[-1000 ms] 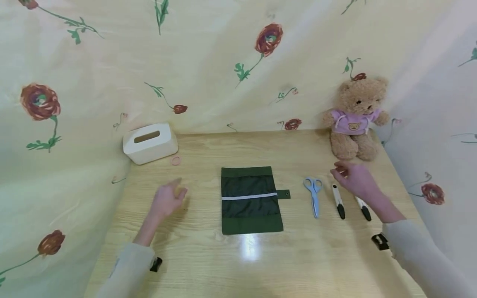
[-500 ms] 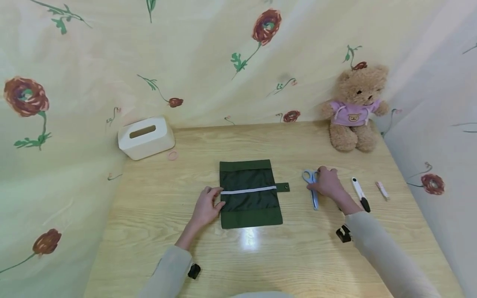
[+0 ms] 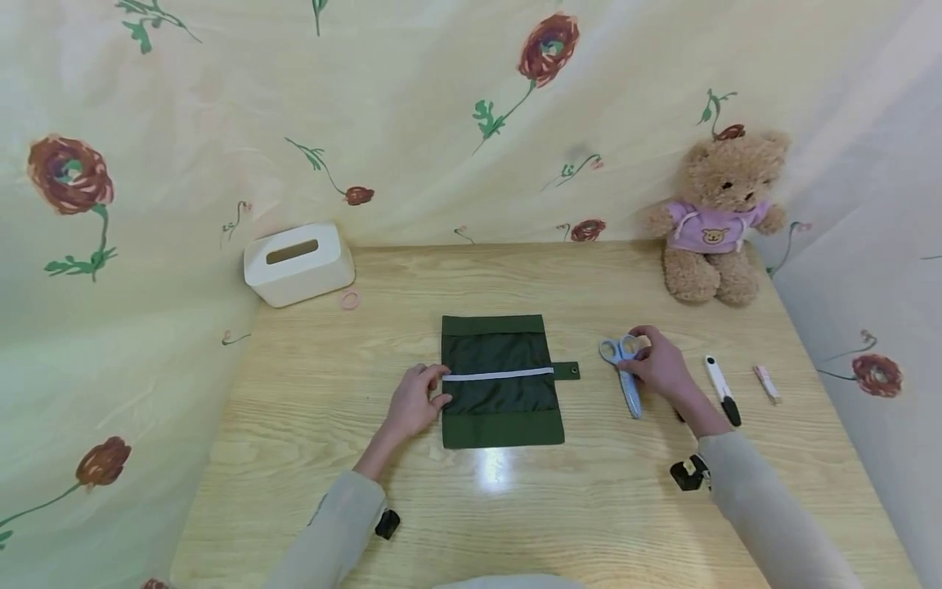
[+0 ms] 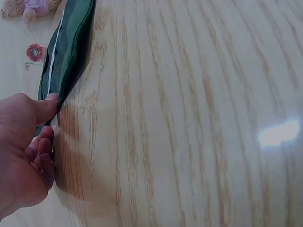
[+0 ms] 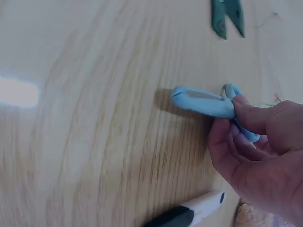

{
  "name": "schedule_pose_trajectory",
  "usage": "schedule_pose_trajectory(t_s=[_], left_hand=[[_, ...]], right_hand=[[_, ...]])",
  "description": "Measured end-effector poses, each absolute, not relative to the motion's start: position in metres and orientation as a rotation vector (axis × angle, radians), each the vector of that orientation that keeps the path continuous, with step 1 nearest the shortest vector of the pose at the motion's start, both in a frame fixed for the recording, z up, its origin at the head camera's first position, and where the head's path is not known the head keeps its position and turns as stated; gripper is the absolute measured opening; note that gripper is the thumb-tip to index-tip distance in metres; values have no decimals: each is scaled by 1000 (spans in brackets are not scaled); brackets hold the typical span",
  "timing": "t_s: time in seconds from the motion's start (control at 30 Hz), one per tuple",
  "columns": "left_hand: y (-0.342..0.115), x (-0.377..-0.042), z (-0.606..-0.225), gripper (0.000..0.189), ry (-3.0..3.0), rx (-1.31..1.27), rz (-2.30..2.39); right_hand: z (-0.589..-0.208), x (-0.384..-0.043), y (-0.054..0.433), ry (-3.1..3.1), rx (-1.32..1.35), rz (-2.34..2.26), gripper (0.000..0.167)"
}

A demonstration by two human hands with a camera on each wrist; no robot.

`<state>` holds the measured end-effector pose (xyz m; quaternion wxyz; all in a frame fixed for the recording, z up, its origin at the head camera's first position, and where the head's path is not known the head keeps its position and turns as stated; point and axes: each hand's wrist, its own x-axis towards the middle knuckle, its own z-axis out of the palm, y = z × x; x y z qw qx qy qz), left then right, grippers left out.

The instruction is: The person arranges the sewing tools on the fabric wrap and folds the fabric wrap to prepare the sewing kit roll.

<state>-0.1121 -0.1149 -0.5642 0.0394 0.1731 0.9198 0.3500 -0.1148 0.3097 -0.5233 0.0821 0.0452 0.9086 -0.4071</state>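
Observation:
A dark green fabric roll-up pouch (image 3: 500, 401) lies spread flat on the table, with a white elastic band across its middle and a snap tab on the right. My left hand (image 3: 412, 402) pinches its left edge by the end of the band; the left wrist view shows the thumb on top of the cloth (image 4: 71, 52) and fingers beneath. To the right, light blue scissors (image 3: 630, 394) are held by the handles between thumb and fingers of my right hand (image 3: 662, 368). Their covered blades (image 5: 203, 105) point toward the table's front, a shadow beneath them.
Right of the scissors lie a white-and-black utility knife (image 3: 723, 391) and a small pink-and-white stick (image 3: 767, 384). Another black-ended knife (image 3: 679, 415) is mostly hidden by my right arm. A teddy bear (image 3: 714, 229), white tissue box (image 3: 299, 266) and pink ring (image 3: 350, 300) are behind.
My left hand has come right to the pouch and taken its edge. My right hand has moved left from near the knives and taken hold of the scissors, which have turned slightly.

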Motion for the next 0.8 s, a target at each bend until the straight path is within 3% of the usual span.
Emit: schedule_pose_trajectory(t_s=[0.3, 0.8], left_hand=[[-115, -109, -561, 33, 2816, 471, 1067], [-111, -109, -565, 36, 2894, 542, 1050]], right_hand=[[-518, -131, 285, 2293, 216, -1787, 62], [-523, -185, 175, 2082, 208, -1940, 53]])
